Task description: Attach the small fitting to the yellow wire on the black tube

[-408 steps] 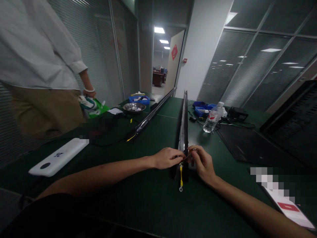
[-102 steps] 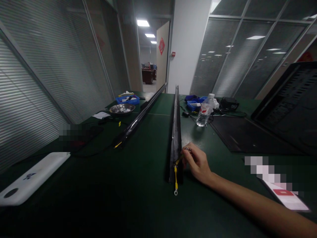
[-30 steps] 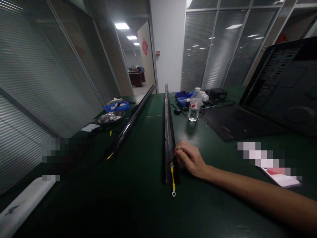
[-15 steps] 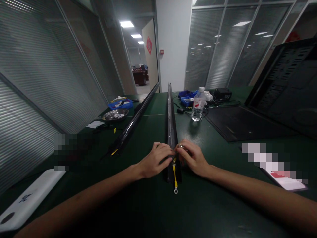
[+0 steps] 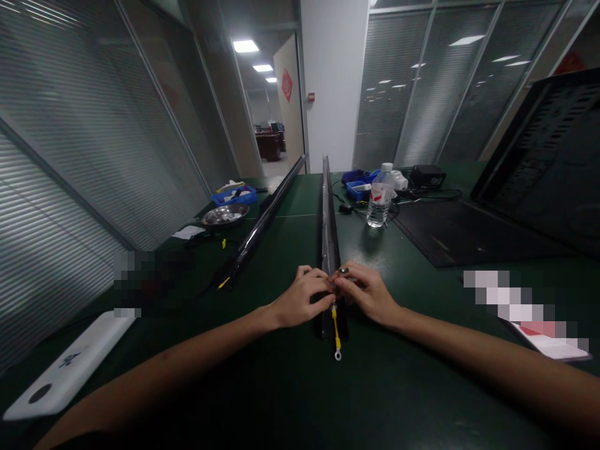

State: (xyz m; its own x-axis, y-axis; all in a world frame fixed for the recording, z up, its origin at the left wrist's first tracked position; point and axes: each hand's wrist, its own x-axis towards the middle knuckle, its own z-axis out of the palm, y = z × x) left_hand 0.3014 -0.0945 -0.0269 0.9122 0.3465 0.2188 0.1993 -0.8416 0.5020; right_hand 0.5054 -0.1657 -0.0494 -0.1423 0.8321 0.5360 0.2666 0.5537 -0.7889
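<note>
A long black rail [image 5: 329,231] runs away from me down the middle of the green table [image 5: 290,387]. A yellow wire with a ring terminal [image 5: 336,337] hangs out of its near end. My left hand [image 5: 300,299] rests against the rail's left side near that end, fingers curled and pinched at the wire's root. My right hand [image 5: 368,292] is at the rail's right side, fingers pinched together around a small metal part that I cannot name. The fingertips of both hands meet over the rail.
A second black rail [image 5: 260,228] lies to the left. A metal bowl [image 5: 225,215], blue bins [image 5: 234,196], a water bottle [image 5: 379,203] and a black panel [image 5: 459,234] stand farther back. A white flat device [image 5: 70,365] lies near left.
My left hand came in from the left about half a second ago and now pinches at the rail's end beside my right hand. The view shifted slightly.
</note>
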